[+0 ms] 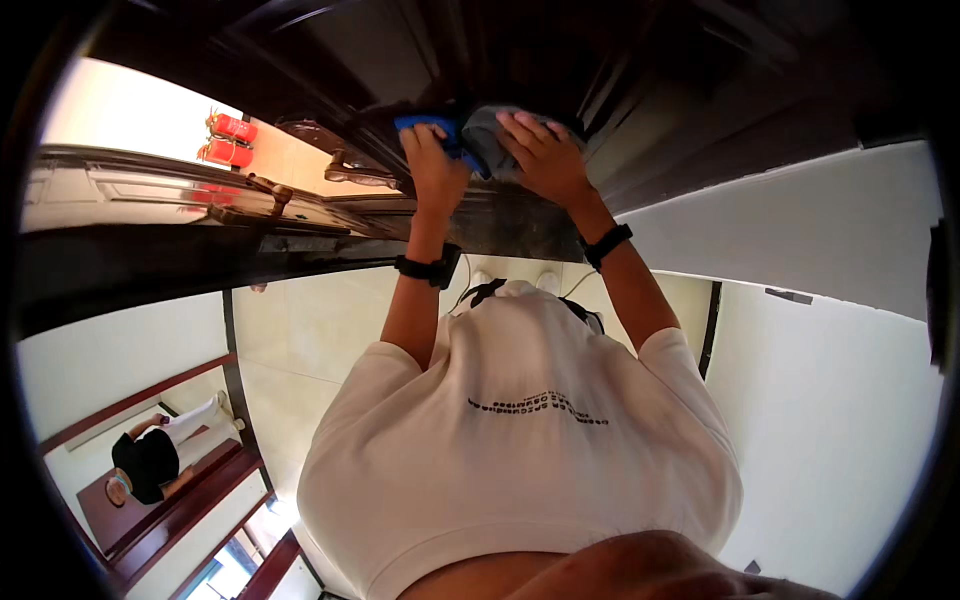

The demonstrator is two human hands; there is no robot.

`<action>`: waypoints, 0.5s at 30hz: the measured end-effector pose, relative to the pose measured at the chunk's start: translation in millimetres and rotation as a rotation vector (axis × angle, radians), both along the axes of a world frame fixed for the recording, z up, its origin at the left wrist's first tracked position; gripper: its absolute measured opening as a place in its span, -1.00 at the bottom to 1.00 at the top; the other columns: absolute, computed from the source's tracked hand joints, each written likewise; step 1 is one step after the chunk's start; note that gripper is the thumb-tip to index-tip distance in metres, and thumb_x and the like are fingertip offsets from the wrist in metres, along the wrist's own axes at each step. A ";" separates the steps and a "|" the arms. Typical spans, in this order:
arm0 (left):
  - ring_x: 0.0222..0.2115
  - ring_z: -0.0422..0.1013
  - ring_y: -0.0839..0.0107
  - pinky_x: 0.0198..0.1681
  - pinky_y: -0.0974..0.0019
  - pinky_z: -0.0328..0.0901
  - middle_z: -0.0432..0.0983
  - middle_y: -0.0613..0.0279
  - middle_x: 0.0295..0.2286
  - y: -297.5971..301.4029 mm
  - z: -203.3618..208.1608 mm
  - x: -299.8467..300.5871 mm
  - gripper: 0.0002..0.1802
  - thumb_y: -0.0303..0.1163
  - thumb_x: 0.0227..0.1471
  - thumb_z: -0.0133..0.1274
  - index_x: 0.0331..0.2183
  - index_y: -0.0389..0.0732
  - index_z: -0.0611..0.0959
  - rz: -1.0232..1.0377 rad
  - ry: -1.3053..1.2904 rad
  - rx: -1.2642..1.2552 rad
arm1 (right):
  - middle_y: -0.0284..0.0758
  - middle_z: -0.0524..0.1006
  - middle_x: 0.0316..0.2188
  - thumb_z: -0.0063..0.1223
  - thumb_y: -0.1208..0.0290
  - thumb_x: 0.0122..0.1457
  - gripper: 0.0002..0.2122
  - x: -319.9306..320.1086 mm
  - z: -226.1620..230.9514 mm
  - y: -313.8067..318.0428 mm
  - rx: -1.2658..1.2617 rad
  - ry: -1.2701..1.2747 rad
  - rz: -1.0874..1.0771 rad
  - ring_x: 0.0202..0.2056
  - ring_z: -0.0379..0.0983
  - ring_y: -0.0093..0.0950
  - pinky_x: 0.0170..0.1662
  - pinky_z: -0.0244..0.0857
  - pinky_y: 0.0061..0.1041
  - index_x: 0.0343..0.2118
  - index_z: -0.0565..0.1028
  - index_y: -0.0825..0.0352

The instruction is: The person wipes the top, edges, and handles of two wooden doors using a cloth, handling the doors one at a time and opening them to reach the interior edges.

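Observation:
A dark, glossy panelled door (370, 60) fills the upper part of the head view. My left hand (437, 172) is closed round a blue cloth (412, 123) that touches the door. Close beside it, my right hand (548, 160) presses a grey cloth (483, 135) against the same panel, its fingers lying over the fabric. The thumb of the right hand is hidden. Left of my left hand, a curved door handle (360, 177) sticks out near the door's edge. Dark bands are on both my wrists.
Another handle (270, 193) sits on a facing surface at the left. Beyond the gap stand red fire extinguishers (226, 152). A person in a dark top (150, 462) is at the lower left, by a dark red wooden piece. A pale wall (820, 420) is on the right.

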State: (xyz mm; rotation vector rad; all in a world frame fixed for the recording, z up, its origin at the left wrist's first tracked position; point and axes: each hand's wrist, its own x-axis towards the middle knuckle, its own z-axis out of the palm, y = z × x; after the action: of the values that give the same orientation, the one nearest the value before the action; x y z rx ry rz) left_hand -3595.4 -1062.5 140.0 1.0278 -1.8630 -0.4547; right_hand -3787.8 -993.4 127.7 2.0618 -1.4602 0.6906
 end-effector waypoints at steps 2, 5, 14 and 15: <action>-0.28 0.23 -0.04 -0.20 0.13 0.16 0.25 -0.03 -0.32 -6.5 -51.1 17.3 -0.53 -0.64 -0.37 0.12 -0.28 -0.28 0.38 0.051 -0.041 0.041 | -0.51 0.26 0.25 0.24 0.37 -0.16 -0.53 12.6 2.3 -0.7 0.039 0.074 0.086 0.21 0.19 -0.54 0.17 0.06 -0.34 -0.06 0.52 0.10; -0.24 0.30 -0.09 -0.16 0.11 0.22 0.32 -0.11 -0.29 -10.5 -54.7 23.2 -0.50 -0.62 -0.33 0.16 -0.24 -0.32 0.35 0.013 0.015 0.130 | -0.49 0.28 0.24 0.24 0.41 -0.17 -0.51 23.6 28.1 -7.4 0.104 0.044 0.103 0.20 0.24 -0.49 0.15 0.12 -0.32 -0.05 0.52 0.15; -0.09 0.37 0.03 0.00 0.21 0.26 0.41 -0.14 -0.12 -1.8 25.0 19.9 -0.39 -0.54 -0.14 0.17 0.00 -0.35 0.34 -0.072 0.346 0.272 | -0.42 0.30 0.23 0.27 0.38 -0.22 -0.57 48.1 76.3 -24.6 -0.105 -0.135 -0.027 0.23 0.19 -0.43 0.20 0.01 -0.22 -0.16 0.52 0.15; -0.08 0.35 -0.03 0.00 0.18 0.24 0.39 -0.15 -0.12 -6.5 -1.0 22.6 -0.38 -0.52 -0.18 0.20 -0.03 -0.32 0.35 -0.050 0.346 0.290 | -0.37 0.28 0.23 0.29 0.34 -0.24 -0.51 47.6 59.1 -26.0 -0.056 -0.098 -0.054 0.24 0.17 -0.37 0.19 0.01 -0.17 -0.12 0.51 0.15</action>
State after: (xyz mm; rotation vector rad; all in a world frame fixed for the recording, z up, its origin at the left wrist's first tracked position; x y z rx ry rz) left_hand -3572.7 -1069.0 139.0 1.0171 -1.5436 -0.8944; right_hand -3740.2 -1019.4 186.8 1.9637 -1.5266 0.8124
